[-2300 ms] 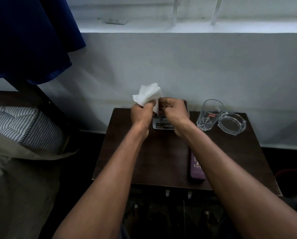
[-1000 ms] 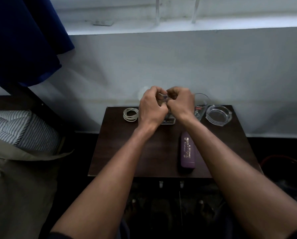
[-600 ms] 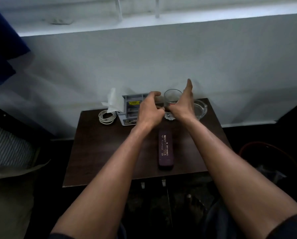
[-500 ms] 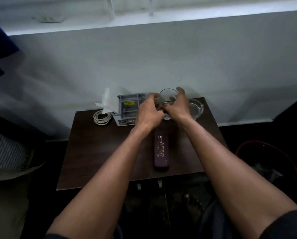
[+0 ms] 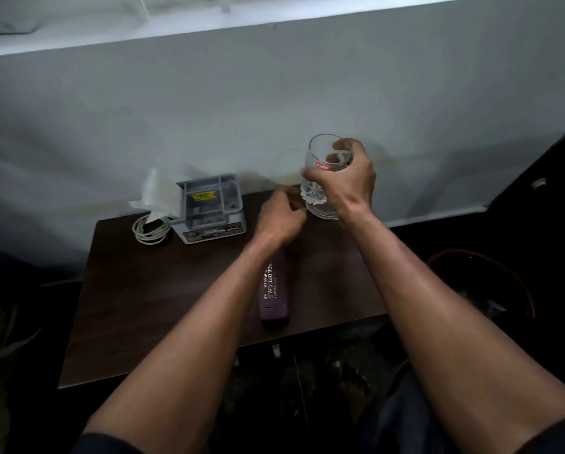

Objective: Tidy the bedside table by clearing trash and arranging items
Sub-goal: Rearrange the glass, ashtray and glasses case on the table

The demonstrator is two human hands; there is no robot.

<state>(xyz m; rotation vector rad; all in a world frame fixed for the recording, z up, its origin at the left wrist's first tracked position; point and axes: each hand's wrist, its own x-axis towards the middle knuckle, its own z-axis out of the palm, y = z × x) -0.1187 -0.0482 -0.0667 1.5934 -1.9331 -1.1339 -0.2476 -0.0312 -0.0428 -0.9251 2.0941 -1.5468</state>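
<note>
Tidying partly done: tissue [image 5: 158, 194] tucked beside box [image 5: 210, 208].
Right hand [image 5: 346, 181] grip clamped on glass [image 5: 323, 165]; left hand [image 5: 279, 214] loosely curled, empty; purple case [image 5: 274, 290] unsorted on surface [image 5: 163, 290].

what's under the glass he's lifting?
The right hand holds the glass above the clear ashtray, whose rim shows just below it. The hand and wrist cover the rest of the ashtray, so its contents can't be seen.

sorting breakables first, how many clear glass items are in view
2: a clear drinking glass gripped in the right hand, and a clear glass ashtray on the dark wooden table, mostly hidden behind that hand.
</note>
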